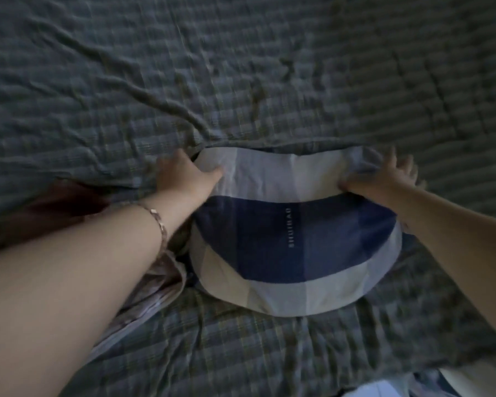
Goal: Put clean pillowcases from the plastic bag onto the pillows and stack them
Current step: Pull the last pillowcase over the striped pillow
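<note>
A pillow in a blue, white and grey checked pillowcase [292,239] lies on the bed in the middle of the view, its far edge against a fold of the cover. My left hand [184,174] rests on the pillow's far left corner with the thumb lying on the pale fabric. At the far right corner my right hand [381,176] has its thumb pressed into the bunched fabric while the fingers spread beyond it. The frame is blurred, so the exact hold is unclear. A bracelet sits on my left wrist.
A grey-green checked quilted cover [241,67] fills the bed all around, wrinkled at the left. Pale striped cloth [155,285] lies under my left forearm. A dark red patch [63,202] shows at the left. White and blue fabric [384,389] peeks in at the bottom right.
</note>
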`<state>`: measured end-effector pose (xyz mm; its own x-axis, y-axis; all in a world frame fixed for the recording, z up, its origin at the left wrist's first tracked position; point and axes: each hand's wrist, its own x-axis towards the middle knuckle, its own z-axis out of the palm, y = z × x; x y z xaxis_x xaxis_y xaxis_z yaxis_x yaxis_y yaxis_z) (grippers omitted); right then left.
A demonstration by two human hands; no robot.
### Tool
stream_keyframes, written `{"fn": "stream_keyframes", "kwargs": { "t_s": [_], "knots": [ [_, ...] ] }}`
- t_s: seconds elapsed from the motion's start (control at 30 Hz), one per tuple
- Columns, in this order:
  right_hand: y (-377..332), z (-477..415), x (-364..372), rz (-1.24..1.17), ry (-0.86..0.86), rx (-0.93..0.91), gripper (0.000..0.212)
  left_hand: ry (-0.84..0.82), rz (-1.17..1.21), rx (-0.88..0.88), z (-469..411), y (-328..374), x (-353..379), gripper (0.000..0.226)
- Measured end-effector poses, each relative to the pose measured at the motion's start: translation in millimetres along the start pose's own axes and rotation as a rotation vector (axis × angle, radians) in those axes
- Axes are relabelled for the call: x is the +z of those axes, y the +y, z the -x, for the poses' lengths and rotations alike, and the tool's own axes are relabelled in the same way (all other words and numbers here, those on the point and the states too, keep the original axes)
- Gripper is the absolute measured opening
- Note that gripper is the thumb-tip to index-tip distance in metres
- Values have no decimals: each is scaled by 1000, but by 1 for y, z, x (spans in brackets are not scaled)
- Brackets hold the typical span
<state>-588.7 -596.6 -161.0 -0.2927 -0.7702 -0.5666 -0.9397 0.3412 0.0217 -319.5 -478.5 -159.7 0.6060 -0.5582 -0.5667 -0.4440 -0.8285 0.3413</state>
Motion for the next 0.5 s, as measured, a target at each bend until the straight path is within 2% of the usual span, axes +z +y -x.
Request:
{"fn": "stream_keyframes", "kwargs": {
  "t_s": [0.07, 0.1, 0.17, 0.23, 0.33, 0.37, 0.43, 0.47, 0.5],
  "knots": [
    [1, -13, 6, -210, -120, 130, 120, -97, 88, -167, -19, 10, 17, 92],
    [4, -15, 8, -270, -140, 158, 110, -117, 122, -208, -21, 14, 24, 87],
    [11, -11, 7, -364, -120, 147, 74, -115, 226, -221, -17, 19, 32, 65],
    [17, 5, 0, -566, -133, 97, 39, -79, 351, -213, 1, 29, 32, 44],
    [18, 57, -22, -843, -163, 49, 6, -4, 399, -87, 53, 42, 25, 16],
    [20, 80, -30, -874, -180, 13, 4, 1, 359, -23, 78, 47, 17, 9],
    [28, 126, -28, -871, -227, -62, 11, -15, 275, 108, 131, 44, 11, 16],
    [33, 149, -21, -867, -249, -59, 11, -34, 210, 187, 152, 36, 12, 17],
    [36, 167, -14, -862, -295, -20, 22, -83, 107, 259, 172, 29, 15, 19]
  ]
}}
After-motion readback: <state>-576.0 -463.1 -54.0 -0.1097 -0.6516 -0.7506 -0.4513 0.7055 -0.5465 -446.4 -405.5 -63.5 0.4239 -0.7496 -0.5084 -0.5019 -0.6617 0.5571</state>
